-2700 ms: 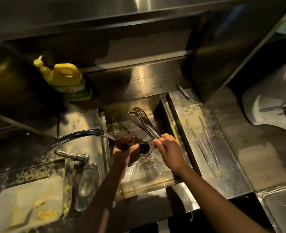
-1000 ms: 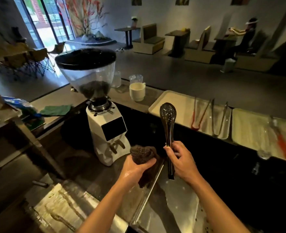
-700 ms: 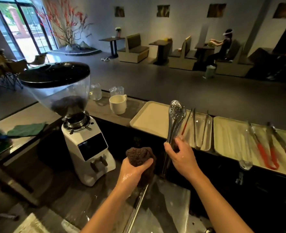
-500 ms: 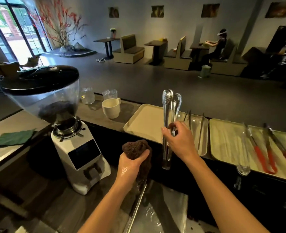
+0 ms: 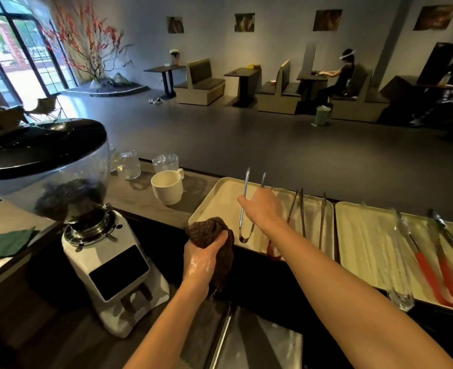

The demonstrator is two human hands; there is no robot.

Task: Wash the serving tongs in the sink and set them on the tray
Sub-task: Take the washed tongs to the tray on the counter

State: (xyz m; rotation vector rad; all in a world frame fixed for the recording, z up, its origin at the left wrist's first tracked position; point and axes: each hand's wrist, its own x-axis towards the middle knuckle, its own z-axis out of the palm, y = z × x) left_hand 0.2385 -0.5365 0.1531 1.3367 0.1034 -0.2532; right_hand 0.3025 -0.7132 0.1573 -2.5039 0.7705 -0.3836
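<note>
The metal serving tongs [image 5: 243, 225] are over the left beige tray [image 5: 214, 209], arms spread, tips pointing away and the looped end near the tray's front edge. My right hand [image 5: 260, 209] holds them around the middle. Whether they touch the tray I cannot tell. My left hand [image 5: 201, 262], wet, grips a dark brown scrubbing pad [image 5: 204, 231] in front of the tray, above the counter's inner edge.
Other tongs [image 5: 301, 211] lie in the same tray to the right. A second tray [image 5: 366, 235] holds red-handled tongs [image 5: 430, 272]. A white mug [image 5: 166, 190] and glasses [image 5: 130, 165] stand left of the trays, a coffee grinder [image 5: 105, 262] nearer left. The steel sink rim [image 5: 221, 339] is below.
The view rose from the sink to the counter. My right hand carried the tongs upright, then forward over the left tray and laid them down flat, arms now spread. The left hand kept the pad.
</note>
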